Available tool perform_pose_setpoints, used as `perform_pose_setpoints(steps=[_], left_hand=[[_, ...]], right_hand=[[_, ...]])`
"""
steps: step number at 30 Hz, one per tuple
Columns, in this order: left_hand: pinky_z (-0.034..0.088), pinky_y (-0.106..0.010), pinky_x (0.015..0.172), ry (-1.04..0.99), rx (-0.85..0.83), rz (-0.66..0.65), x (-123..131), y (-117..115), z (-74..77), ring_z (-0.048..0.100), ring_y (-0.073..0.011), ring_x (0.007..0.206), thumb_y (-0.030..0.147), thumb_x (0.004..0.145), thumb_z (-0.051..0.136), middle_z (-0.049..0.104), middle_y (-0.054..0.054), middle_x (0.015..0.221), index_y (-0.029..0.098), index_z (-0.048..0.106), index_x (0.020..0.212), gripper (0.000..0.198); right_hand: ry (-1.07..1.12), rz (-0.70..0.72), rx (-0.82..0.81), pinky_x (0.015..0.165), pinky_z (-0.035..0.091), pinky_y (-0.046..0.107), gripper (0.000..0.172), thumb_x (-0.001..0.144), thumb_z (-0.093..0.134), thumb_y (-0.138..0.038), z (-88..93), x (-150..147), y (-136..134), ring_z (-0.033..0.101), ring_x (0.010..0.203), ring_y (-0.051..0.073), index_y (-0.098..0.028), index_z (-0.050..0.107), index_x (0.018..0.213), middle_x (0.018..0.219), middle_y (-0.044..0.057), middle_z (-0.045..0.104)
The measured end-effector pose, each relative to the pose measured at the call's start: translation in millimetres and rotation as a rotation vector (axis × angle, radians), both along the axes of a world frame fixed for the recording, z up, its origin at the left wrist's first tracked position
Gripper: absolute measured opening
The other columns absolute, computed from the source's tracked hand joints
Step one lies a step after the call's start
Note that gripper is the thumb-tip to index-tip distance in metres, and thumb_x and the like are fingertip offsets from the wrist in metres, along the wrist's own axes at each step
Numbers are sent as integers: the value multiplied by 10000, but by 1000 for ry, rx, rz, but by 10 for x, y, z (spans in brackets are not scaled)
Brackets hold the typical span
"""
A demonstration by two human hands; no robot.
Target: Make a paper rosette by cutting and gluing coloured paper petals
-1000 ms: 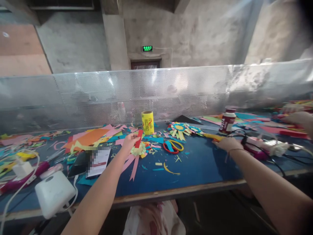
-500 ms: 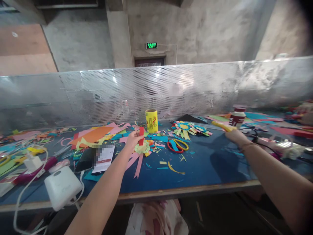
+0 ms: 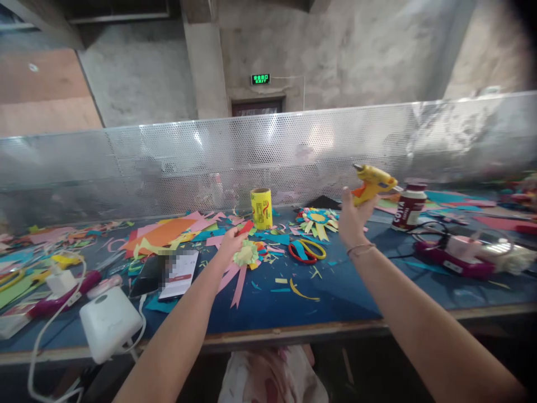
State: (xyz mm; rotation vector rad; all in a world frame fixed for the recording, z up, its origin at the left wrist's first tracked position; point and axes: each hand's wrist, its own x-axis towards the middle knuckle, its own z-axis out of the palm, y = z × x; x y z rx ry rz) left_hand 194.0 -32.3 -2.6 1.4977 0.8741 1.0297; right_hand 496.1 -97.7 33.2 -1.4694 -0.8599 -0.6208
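Between the fingers of my left hand is a red paper strip, held just above the table. Below and beside that hand lies a pale green paper rosette with pink ribbon tails. My right hand is wrapped round the handle of a yellow hot glue gun, raised above the table with its nozzle pointing up and left. A finished-looking blue and yellow rosette lies left of the right hand. Scissors with red and yellow handles rest between my two hands.
A yellow tape roll stands upright at the back centre. At right are a dark red bottle and a purple power strip with cables. A phone, white charger and paper sheets lie left. A perforated metal screen borders the back.
My right hand has lifted the glue gun and swung it left and upright from beside the bottle. The red strip in my left hand has tipped from upright to a slant.
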Motion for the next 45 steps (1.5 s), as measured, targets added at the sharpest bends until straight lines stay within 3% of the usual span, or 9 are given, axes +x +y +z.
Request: perform_pose_setpoints(steps=[2, 6, 11, 16, 28, 45], left_hand=[[194, -199, 409, 10, -14, -9, 10, 15, -9, 254, -33, 379, 230, 712, 608, 298, 95, 499, 189, 429, 680, 187], [209, -193, 396, 33, -23, -25, 41, 89, -84, 300, -41, 384, 183, 693, 557, 373, 71, 506, 186, 438, 652, 126], [263, -190, 407, 111, 24, -83, 56, 106, -144, 345, -56, 401, 173, 659, 545, 409, 52, 479, 163, 540, 648, 16], [358, -208, 457, 117, 50, -116, 38, 34, -99, 437, -74, 447, 179, 646, 563, 530, 10, 557, 139, 634, 744, 128], [383, -210, 474, 98, 12, -114, 36, -34, -53, 441, -74, 447, 155, 619, 577, 532, 4, 537, 138, 644, 692, 100], [397, -225, 489, 85, 11, -125, 32, -44, -41, 448, -74, 438, 154, 639, 584, 560, -5, 557, 134, 643, 706, 91]], right_hand=[[75, 53, -13, 748, 428, 329, 508, 914, 251, -486, -47, -242, 36, 543, 936, 216, -100, 218, 1243, 1092, 197, 504], [39, 77, -257, 747, 426, 360, 551, 852, 390, -544, -205, -553, 27, 565, 927, 263, -125, 339, 1207, 1025, 158, 568], [-159, 75, -590, 715, 423, 335, 562, 828, 445, -531, -371, -686, -23, 585, 920, 283, -115, 412, 1204, 1053, 166, 601], [-375, 31, -744, 662, 413, 307, 479, 873, 386, -488, -411, -794, -39, 611, 847, 257, -126, 453, 1179, 1068, 156, 614], [-439, 6, -840, 632, 392, 297, 436, 915, 325, -444, -373, -831, -87, 612, 825, 235, -133, 437, 1199, 1057, 157, 610], [-495, -18, -813, 604, 367, 288, 405, 922, 316, -438, -439, -802, -36, 614, 812, 221, -158, 460, 1176, 1114, 136, 600]])
